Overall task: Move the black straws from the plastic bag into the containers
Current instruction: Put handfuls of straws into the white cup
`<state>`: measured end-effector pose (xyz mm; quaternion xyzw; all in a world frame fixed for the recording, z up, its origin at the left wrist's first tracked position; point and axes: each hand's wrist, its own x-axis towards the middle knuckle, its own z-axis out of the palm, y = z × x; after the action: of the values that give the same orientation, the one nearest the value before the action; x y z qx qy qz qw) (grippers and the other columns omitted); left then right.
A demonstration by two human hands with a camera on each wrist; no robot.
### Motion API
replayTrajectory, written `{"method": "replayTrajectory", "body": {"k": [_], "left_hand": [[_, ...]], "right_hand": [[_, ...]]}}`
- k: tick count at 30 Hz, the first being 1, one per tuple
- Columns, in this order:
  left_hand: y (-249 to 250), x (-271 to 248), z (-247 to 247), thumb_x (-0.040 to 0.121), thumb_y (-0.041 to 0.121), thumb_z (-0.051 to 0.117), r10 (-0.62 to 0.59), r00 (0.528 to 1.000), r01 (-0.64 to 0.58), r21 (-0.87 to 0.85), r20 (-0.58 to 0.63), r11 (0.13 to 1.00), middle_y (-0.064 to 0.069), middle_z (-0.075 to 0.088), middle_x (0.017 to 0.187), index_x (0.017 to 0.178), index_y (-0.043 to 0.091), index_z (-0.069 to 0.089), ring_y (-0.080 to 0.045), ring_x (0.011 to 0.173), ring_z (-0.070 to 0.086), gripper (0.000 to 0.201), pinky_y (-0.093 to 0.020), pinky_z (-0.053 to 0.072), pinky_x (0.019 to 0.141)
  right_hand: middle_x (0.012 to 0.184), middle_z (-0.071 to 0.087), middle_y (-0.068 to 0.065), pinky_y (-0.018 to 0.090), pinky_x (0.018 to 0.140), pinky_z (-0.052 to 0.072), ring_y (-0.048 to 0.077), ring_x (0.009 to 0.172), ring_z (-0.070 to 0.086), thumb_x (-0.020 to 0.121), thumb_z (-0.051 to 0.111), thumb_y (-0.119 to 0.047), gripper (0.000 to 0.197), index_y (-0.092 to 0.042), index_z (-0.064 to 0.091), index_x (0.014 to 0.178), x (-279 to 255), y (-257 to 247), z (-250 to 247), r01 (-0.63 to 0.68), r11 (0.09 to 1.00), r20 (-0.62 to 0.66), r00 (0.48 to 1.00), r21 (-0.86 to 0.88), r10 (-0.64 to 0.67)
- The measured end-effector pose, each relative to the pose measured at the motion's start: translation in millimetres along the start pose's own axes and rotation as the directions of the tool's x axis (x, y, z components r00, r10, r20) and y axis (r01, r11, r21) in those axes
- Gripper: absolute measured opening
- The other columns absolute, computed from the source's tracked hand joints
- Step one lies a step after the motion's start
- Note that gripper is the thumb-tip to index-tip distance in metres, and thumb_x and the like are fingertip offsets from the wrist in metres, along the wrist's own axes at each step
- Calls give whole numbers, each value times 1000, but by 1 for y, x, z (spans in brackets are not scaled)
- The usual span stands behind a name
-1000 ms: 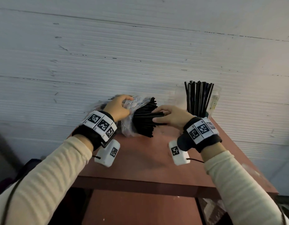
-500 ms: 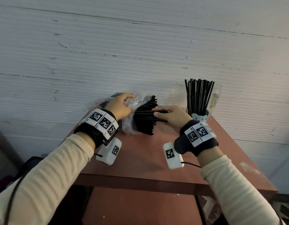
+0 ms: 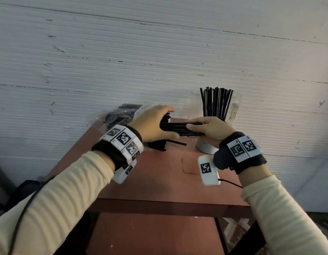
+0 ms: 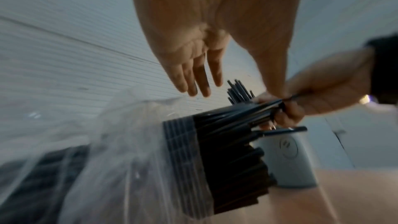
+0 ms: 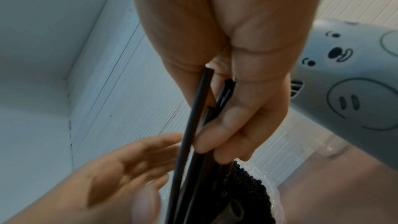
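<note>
My right hand (image 3: pixel 205 128) grips a small bundle of black straws (image 3: pixel 179 127), held level just right of the plastic bag (image 3: pixel 113 116). My left hand (image 3: pixel 157 122) is cupped with straight fingers round the bundle's left end; in the left wrist view its fingers (image 4: pixel 198 81) are spread open above the bag (image 4: pixel 120 142). More black straws (image 4: pixel 226 156) fill the bag's mouth. Behind my right hand stands a pale cup (image 3: pixel 205 147) with smiley faces (image 5: pixel 355 83), with upright black straws (image 3: pixel 215 103) above it. The right wrist view shows my fingers (image 5: pixel 226 134) curled on the straws (image 5: pixel 189 125).
The brown table (image 3: pixel 159 177) stands against a white ribbed wall (image 3: pixel 159 61). A clear plastic container (image 3: pixel 194 103) stands at the back beside the cup. One loose straw (image 3: pixel 178 143) sticks out of the bag's pile. A lower brown shelf (image 3: pixel 150 234) shows under the front edge.
My right hand has drawn a bundle of straws out of the bag toward the right. My left hand has let go of the bag and moved right to the bundle's end.
</note>
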<state>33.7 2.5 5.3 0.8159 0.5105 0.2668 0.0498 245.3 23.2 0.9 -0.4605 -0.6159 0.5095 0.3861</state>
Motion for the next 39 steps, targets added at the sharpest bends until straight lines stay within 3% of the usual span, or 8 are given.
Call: {"method": "replayTrajectory", "body": {"k": [6, 9, 14, 19, 23, 29, 33, 39], "left_hand": [[10, 25, 24, 66, 40, 85, -51, 949, -5, 178, 310, 984, 0, 57, 125, 136, 22, 41, -20, 114, 55, 84, -34, 45, 96], [9, 29, 31, 75, 18, 74, -38, 964, -12, 189, 263, 982, -4, 65, 106, 121, 20, 52, -24, 99, 62, 51, -33, 49, 81], [16, 33, 33, 84, 19, 60, 19, 994, -34, 143, 103, 989, 2, 61, 76, 88, 16, 62, -21, 77, 61, 5, -24, 36, 59], [26, 34, 28, 88, 30, 60, 88, 996, -91, 127, 27, 988, 10, 51, 66, 80, 21, 54, -18, 71, 57, 14, -24, 32, 56], [35, 35, 21, 83, 45, 61, 111, 993, -113, -112, -26, 987, 4, 68, 84, 99, 21, 65, -18, 82, 65, 28, -36, 51, 74], [81, 40, -4, 87, 40, 67, 93, 986, -136, -342, -139, 930, 11, 64, 79, 92, 26, 61, -4, 76, 61, 17, -17, 45, 68], [100, 44, -12, 81, 47, 69, 82, 974, -180, -504, -211, 845, -1, 68, 79, 84, 21, 62, -14, 75, 66, 27, -32, 53, 75], [108, 41, 5, 80, 28, 76, 28, 984, -150, -736, -175, 660, -6, 70, 82, 92, 13, 62, -14, 73, 68, 24, -29, 55, 74]], "right_hand": [[109, 65, 21, 19, 69, 58, 20, 87, 67, 91, 58, 3, 26, 8, 62, 116, -10, -1, 1, 14, 997, 27, 1000, 70, -16], [111, 63, 24, 20, 74, 58, 20, 87, 66, 92, 57, 2, 29, 10, 60, 119, -15, -3, -1, 26, 999, 40, 999, 37, -27], [102, 64, 15, 19, 71, 54, 17, 84, 61, 92, 60, -5, 24, -2, 67, 115, -25, -14, -11, 79, 993, 37, 996, -89, -76], [92, 67, -8, 14, 66, 45, -2, 72, 58, 94, 60, -22, 20, -19, 71, 111, -44, -37, -17, 182, 881, 10, 980, -437, -198], [104, 70, -3, 33, 88, 53, 13, 92, 65, 90, 61, -41, 26, -31, 67, 114, -63, -56, -19, 256, 798, -26, 946, -546, -322], [118, 60, -7, 29, 94, 51, 4, 99, 65, 88, 67, -23, 35, -24, 58, 122, -81, -90, -17, 577, 647, -139, 684, -499, -716], [116, 60, -3, 33, 91, 52, 15, 101, 63, 86, 65, -10, 30, -17, 57, 115, -79, -106, -13, 702, 534, -211, 498, -472, -841], [109, 64, -5, 18, 88, 48, 3, 100, 60, 86, 62, -10, 26, -13, 62, 112, -62, -113, -12, 664, 511, -155, 519, -546, -841]]}}
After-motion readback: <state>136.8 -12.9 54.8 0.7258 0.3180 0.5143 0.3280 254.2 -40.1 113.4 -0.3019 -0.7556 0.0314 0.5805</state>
